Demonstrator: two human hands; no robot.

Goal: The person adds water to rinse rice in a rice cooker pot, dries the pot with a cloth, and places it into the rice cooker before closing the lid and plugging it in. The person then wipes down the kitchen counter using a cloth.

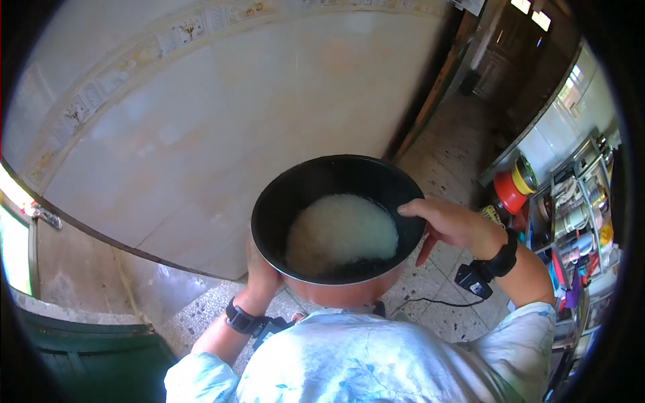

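1. Pot (322,176) (dk inside, reddish outside) is centre, just beyond the wearer's shirt (363,356), up over the speckled floor (440,326); no support visible under it bar the hands.
2. R hand (457,228): clamped on pot's right rim, thumb over the edge, fingers down the outside. Prob. so the wall is pinched & the rim can't slip.
3. L hand (263,272): against pot's left near side, lower than R. Fingers hidden behind the wall, so can't tell how far they close; likely bears wt from the side/below.
4. Hands well apart, opp. sides, presumably to share the load & steady the pot.
5. Pale grainy contents (349,228), looks like rice, poss. w/ water, cover most of the base; dk patches show at near right edge. Opening faces up, which keeps them in.
6. Blk straps w/ small devices on both wrists, L (242,319) & R (500,262), clear of the rim.
7. Tiled wall (269,101) far/left; rack w/ kitchenware (571,218) right, red basin (508,193) at its far end.
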